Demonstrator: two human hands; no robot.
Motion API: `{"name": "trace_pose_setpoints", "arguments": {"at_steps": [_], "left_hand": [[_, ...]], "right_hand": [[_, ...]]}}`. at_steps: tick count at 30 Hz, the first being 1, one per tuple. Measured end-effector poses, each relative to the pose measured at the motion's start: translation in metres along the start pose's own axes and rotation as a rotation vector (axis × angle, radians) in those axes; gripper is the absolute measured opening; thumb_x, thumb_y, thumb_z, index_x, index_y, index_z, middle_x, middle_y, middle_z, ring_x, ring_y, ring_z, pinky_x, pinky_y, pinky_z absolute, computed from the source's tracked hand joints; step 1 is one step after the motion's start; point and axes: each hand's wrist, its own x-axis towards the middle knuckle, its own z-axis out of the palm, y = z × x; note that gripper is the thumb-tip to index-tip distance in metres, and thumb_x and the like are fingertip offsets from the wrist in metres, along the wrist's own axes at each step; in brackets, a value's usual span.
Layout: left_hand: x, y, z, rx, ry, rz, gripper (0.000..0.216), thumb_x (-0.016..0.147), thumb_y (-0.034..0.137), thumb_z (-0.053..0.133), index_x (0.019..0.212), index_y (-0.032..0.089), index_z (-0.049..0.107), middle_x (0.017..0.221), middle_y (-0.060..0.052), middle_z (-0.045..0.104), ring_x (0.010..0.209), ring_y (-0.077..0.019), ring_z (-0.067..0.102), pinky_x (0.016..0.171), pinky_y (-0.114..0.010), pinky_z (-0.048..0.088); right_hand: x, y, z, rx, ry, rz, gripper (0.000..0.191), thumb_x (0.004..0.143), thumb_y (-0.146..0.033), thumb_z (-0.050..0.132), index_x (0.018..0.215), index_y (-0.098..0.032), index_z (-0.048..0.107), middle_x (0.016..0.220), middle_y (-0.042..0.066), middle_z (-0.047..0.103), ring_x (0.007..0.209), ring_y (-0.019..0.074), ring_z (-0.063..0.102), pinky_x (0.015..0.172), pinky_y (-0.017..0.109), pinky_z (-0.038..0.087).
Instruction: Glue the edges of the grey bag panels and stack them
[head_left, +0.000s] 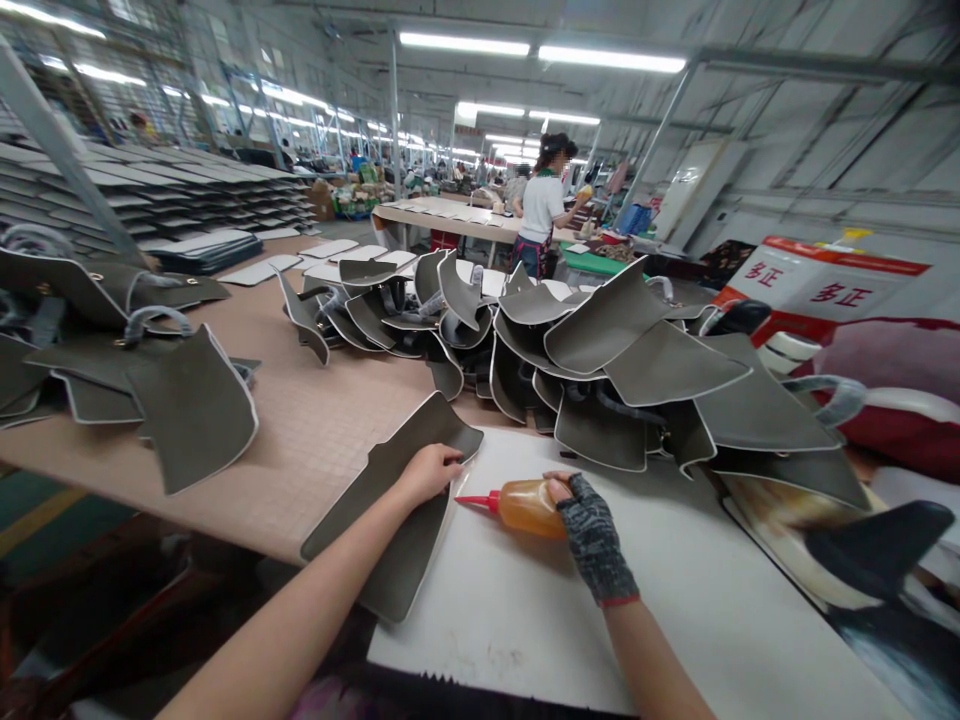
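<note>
A squeeze bottle (525,508) of amber liquid lies tilted in my right hand (596,535), which wears a dark knitted fingerless glove. Its red nozzle points left, its tip close to the edge of a grey leather-like bag panel (409,520). My left hand (431,472) is bare, and its bent fingers grip the panel near that pale right edge. The panel lies partly on the brown table covering and partly on a white board (517,610). Whether liquid is coming out at the tip is too small to tell.
Beyond the board is a heap of grey bag pieces (600,340), some with plastic-wrapped handles. More grey pieces (195,400) lie at the left on the brown table (322,420). A red-and-white bag (817,285) stands at right. A person (541,205) stands by a farther table.
</note>
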Motion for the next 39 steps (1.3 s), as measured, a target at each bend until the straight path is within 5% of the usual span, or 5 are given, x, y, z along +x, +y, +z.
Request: {"name": "trace_pose_setpoints", "arguments": {"at_steps": [26, 30, 34, 39], "left_hand": [[0.004, -0.010, 0.005, 0.023, 0.021, 0.071, 0.036, 0.077, 0.029, 0.049, 0.109, 0.015, 0.059, 0.095, -0.004, 0.059, 0.048, -0.0052, 0.051, 0.046, -0.019, 0.042], [-0.008, -0.007, 0.004, 0.118, 0.086, 0.183, 0.033, 0.082, 0.034, 0.044, 0.104, 0.016, 0.061, 0.092, -0.004, 0.059, 0.059, -0.0076, 0.054, 0.058, -0.020, 0.045], [-0.026, -0.007, 0.012, 0.330, 0.218, 0.336, 0.029, 0.086, 0.022, 0.035, 0.099, 0.016, 0.061, 0.101, -0.005, 0.057, 0.087, -0.0122, 0.054, 0.078, -0.023, 0.043], [-0.042, -0.003, 0.024, 0.662, 0.289, 0.438, 0.027, 0.086, 0.016, 0.036, 0.101, 0.017, 0.058, 0.112, -0.006, 0.055, 0.100, -0.0172, 0.046, 0.084, -0.032, 0.038]], "right_hand": [[-0.051, -0.015, 0.001, 0.151, -0.221, 0.142, 0.034, 0.069, -0.049, 0.056, 0.078, -0.017, 0.061, 0.079, 0.007, 0.062, 0.075, 0.0247, 0.055, 0.071, 0.036, 0.041], [-0.043, -0.005, -0.009, 0.534, -0.166, 0.348, 0.026, 0.064, -0.041, 0.067, 0.074, -0.017, 0.063, 0.076, 0.004, 0.061, 0.071, 0.0205, 0.054, 0.061, 0.030, 0.044], [-0.031, 0.013, -0.018, 1.063, -0.148, 0.548, 0.031, 0.057, -0.037, 0.071, 0.080, -0.018, 0.061, 0.074, 0.004, 0.059, 0.059, 0.0151, 0.051, 0.040, 0.022, 0.039], [-0.023, 0.030, -0.015, 1.618, -0.167, 0.705, 0.047, 0.050, -0.015, 0.073, 0.093, -0.013, 0.055, 0.082, 0.006, 0.055, 0.069, 0.0134, 0.050, 0.043, 0.016, 0.041]]}}
